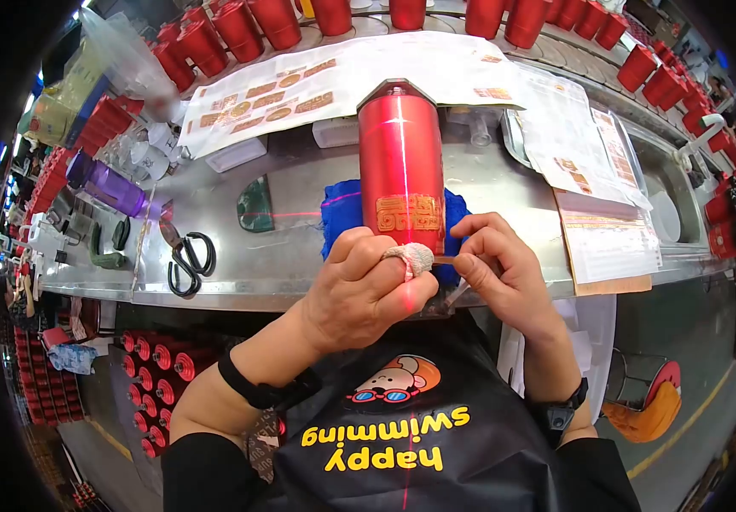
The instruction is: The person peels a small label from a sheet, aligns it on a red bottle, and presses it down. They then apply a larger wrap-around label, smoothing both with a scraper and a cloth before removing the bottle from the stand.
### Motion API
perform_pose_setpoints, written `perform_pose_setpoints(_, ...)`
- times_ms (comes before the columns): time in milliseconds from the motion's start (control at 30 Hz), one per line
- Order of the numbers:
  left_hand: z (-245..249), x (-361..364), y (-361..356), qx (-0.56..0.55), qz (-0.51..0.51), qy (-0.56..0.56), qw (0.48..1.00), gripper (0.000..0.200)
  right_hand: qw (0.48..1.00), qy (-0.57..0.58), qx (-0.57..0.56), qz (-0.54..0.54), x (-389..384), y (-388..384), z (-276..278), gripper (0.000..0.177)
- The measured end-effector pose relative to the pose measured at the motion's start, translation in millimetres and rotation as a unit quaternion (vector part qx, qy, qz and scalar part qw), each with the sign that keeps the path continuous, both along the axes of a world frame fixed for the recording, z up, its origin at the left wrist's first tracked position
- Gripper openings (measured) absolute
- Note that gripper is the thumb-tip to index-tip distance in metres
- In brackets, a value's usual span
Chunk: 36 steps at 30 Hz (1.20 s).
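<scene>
A shiny red metal canister (399,154) with a gold patterned decal (409,213) lies lengthwise on a blue cloth (341,218), its dark angular end pointing away from me. My left hand (359,286) is closed against the near end, which it mostly hides. One of its fingers wears a whitish fabric cover (413,258). To the right, my right hand (504,273) pinches thumb and forefinger together beside the canister. Something thin and brownish shows at those fingertips, too small to name. A red laser line runs down the canister and over my left hand.
Black-handled scissors (187,256), a dark green flat piece (254,205) and a purple bottle (108,183) lie left on the metal table. Decal sheets (274,90) spread behind; more papers (590,230) lie right. Red cups (334,15) line the far conveyor. A sink (666,200) is at right.
</scene>
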<state>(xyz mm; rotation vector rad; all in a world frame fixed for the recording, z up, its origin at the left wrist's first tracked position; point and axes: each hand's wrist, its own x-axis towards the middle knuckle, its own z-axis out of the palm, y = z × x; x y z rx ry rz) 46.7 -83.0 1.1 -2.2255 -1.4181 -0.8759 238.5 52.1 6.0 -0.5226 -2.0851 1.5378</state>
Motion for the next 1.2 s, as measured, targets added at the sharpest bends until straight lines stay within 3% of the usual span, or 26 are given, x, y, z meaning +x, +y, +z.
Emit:
perform_pose_setpoints(267, -4.8, 8.1, 10.6, 0.052, 0.024, 0.054, 0.997, 0.029, 1.000, -0.007, 0.005, 0.021, -1.0, 3.9, -1.8, 0.015)
perform_pose_setpoints(367, -10.6, -0.3, 8.2, 0.034, -0.023, -0.005, 0.999, 0.038, 0.999, -0.017, -0.014, 0.024, 0.7, 5.1, 0.3, 0.016)
perform_pose_setpoints(500, -27.8, 1.3, 5.0, 0.075, 0.006, -0.095, 0.993, 0.038, 0.999, 0.000, -0.023, 0.033, 1.8, 6.7, -1.5, 0.017)
perform_pose_setpoints(700, -9.4, 1.8, 5.8, 0.047, 0.000, 0.019, 0.999, 0.030, 0.998, -0.001, -0.049, 0.038, 0.0, 8.4, -1.5, 0.018)
perform_pose_setpoints(800, -14.9, -2.6, 5.9, 0.050, -0.011, -0.017, 0.999, 0.029, 0.998, 0.008, -0.040, 0.038, -0.2, 10.1, -3.2, 0.017)
perform_pose_setpoints(900, -31.9, 2.2, 5.5, 0.099, 0.037, -0.121, 0.987, 0.028, 0.997, 0.015, -0.052, 0.046, 4.4, 9.6, 3.0, 0.017)
perform_pose_setpoints(1200, -13.3, 0.5, 7.2, 0.052, -0.011, -0.044, 0.998, 0.030, 0.997, 0.015, -0.056, 0.050, 7.3, 10.9, 7.9, 0.016)
